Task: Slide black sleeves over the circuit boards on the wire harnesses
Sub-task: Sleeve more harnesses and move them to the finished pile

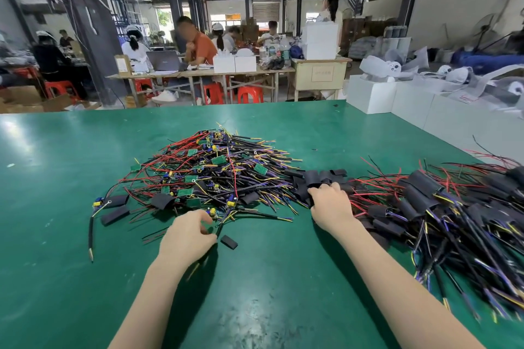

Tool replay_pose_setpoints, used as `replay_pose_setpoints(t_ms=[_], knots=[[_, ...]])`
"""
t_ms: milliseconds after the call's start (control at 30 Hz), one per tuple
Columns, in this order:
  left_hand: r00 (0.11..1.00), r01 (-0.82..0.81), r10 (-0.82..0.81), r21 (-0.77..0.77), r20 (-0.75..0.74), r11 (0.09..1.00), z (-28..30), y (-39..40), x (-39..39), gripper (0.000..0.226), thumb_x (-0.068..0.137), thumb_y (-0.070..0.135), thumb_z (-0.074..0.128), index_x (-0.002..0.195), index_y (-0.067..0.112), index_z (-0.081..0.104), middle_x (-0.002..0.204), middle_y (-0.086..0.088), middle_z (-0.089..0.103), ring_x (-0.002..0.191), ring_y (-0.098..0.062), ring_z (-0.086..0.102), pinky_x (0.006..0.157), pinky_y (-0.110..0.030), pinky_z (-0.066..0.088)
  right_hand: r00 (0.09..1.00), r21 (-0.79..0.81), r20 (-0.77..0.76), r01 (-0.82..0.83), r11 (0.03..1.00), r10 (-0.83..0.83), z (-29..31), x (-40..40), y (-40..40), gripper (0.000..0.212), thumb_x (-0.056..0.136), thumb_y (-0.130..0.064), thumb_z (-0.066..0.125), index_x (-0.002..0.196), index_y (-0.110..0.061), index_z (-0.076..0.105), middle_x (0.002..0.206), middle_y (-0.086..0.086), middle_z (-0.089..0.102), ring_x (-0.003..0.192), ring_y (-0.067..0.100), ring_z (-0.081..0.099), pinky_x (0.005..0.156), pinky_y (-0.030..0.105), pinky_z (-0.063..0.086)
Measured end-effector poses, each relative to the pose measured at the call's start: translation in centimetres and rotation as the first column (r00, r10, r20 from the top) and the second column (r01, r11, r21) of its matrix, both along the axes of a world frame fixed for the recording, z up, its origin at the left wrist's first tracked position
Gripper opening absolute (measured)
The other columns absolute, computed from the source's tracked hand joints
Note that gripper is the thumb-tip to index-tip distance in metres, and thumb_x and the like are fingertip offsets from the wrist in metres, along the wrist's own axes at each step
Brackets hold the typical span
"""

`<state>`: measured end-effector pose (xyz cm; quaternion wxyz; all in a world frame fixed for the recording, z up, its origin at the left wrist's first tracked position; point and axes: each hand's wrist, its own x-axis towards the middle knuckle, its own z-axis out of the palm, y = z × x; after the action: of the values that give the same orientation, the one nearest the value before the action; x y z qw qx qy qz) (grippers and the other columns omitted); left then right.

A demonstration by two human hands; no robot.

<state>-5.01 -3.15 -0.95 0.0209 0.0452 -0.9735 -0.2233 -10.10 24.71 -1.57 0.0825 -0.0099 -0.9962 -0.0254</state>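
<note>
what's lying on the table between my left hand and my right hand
In the head view, a single loose black sleeve lies flat on the green table just right of the left hand; from there toward the right hand the mat is bare.

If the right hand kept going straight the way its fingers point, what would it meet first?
Probably the loose black sleeves: the right hand points away from the person and its fingertips are already at that cluster. Whether they grip one is unclear.
</note>
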Motion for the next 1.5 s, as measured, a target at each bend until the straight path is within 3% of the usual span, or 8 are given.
replay_pose_setpoints(t_ms=[167, 433, 700, 1000, 1067, 1200, 1367, 1500], knots=[[0.968, -0.038, 0.026, -0.040, -0.248, 0.998, -1.1, 1.7, -0.4, 0.047, 0.089, 0.044, 0.061, 0.130, 0.023, 0.050, 0.117, -0.003, 0.056, 0.111, -0.023, 0.052, 0.080, -0.036, 0.050, 1.000, 0.055, 0.016, -0.013, 0.998, 0.013, 0.4, 0.6, -0.1, 0.028, 0.089, -0.022, 0.054, 0.114, -0.010, 0.060, 0.120, 0.013, 0.057, 0.117, 0.031, 0.047, 0.092, 0.036, 0.041], [0.979, -0.007, 0.015, 0.039, -0.205, 0.999, -2.0, 2.0, -1.0, 0.035, 0.088, 0.007, 0.056, 0.120, 0.022, 0.062, 0.109, -0.002, 0.052, 0.098, -0.024, 0.058, 0.079, -0.037, 0.051, 0.997, 0.081, 0.040, -0.071, 0.994, 0.068, 1.0, 1.7, -0.3, 0.022, 0.091, -0.019, 0.053, 0.110, -0.011, 0.060, 0.118, 0.010, 0.060, 0.118, 0.028, 0.046, 0.093, 0.035, 0.038], [0.937, 0.077, -0.066, 0.018, -0.342, 0.997, -2.7, 2.9, -1.5, 0.045, 0.097, 0.032, 0.054, 0.139, 0.018, 0.048, 0.128, 0.000, 0.054, 0.123, -0.020, 0.044, 0.089, -0.036, 0.046, 0.990, 0.098, 0.041, -0.139, 0.985, 0.135, 1.2, 2.2, -0.7, 0.032, 0.093, -0.037, 0.053, 0.112, -0.014, 0.063, 0.116, 0.008, 0.063, 0.117, 0.029, 0.043, 0.092, 0.036, 0.035], [0.897, 0.170, -0.073, 0.186, -0.437, 0.968, -1.6, 3.4, -1.1, 0.014, 0.085, 0.013, 0.068, 0.098, 0.018, 0.070, 0.090, 0.004, 0.060, 0.080, -0.014, 0.055, 0.071, -0.027, 0.041, 1.000, -0.092, -0.015, 0.024, 0.995, -0.026, 0.6, 2.5, -0.4, 0.028, 0.091, -0.034, 0.055, 0.102, -0.009, 0.062, 0.110, 0.009, 0.064, 0.114, 0.029, 0.044, 0.089, 0.034, 0.040], [0.927, 0.179, 0.004, 0.452, -0.376, 0.874, -0.8, 3.5, -0.9, 0.011, 0.085, 0.008, 0.069, 0.088, 0.019, 0.068, 0.086, 0.002, 0.065, 0.067, -0.012, 0.054, 0.064, -0.022, 0.043, 0.999, -0.143, -0.022, 0.037, 0.989, -0.040, 0.7, 2.4, -0.4, 0.029, 0.091, -0.034, 0.056, 0.099, -0.007, 0.063, 0.108, 0.012, 0.064, 0.113, 0.030, 0.046, 0.088, 0.034, 0.042], [0.972, 0.136, 0.103, 0.864, -0.211, 0.485, 0.8, 2.7, -0.5, 0.013, 0.085, 0.001, 0.069, 0.089, 0.014, 0.069, 0.081, -0.002, 0.071, 0.064, -0.011, 0.065, 0.056, -0.018, 0.052, 0.999, -0.242, 0.039, 0.032, 0.970, -0.023, 1.6, 2.2, -0.7, 0.033, 0.090, -0.039, 0.059, 0.079, -0.008, 0.055, 0.095, 0.019, 0.064, 0.097, 0.032, 0.056, 0.076, 0.033, 0.044], [0.997, 0.058, 0.036, 0.948, -0.073, 0.312, 2.1, 1.0, 0.3, 0.024, 0.065, 0.012, 0.080, 0.087, 0.010, 0.070, 0.074, -0.007, 0.070, 0.061, -0.015, 0.048, 0.054, -0.021, 0.038, 0.996, -0.360, 0.086, 0.067, 0.930, -0.038, 2.4, 2.4, -0.4, 0.049, 0.078, -0.027, 0.071, 0.054, -0.014, 0.030, 0.075, 0.013, 0.041, 0.071, 0.026, 0.039, 0.062, 0.026, 0.033], [0.995, -0.031, -0.087, 0.995, 0.039, 0.095, 2.8, 0.5, 0.5, 0.016, 0.061, 0.010, 0.075, 0.076, 0.014, 0.074, 0.083, -0.010, 0.075, 0.051, -0.008, 0.053, 0.048, -0.014, 0.047, 0.993, -0.442, 0.076, 0.117, 0.889, -0.093, 2.5, 2.5, -0.3, 0.033, 0.077, -0.029, 0.073, 0.065, -0.007, 0.052, 0.073, 0.015, 0.053, 0.070, 0.025, 0.050, 0.064, 0.026, 0.042]])
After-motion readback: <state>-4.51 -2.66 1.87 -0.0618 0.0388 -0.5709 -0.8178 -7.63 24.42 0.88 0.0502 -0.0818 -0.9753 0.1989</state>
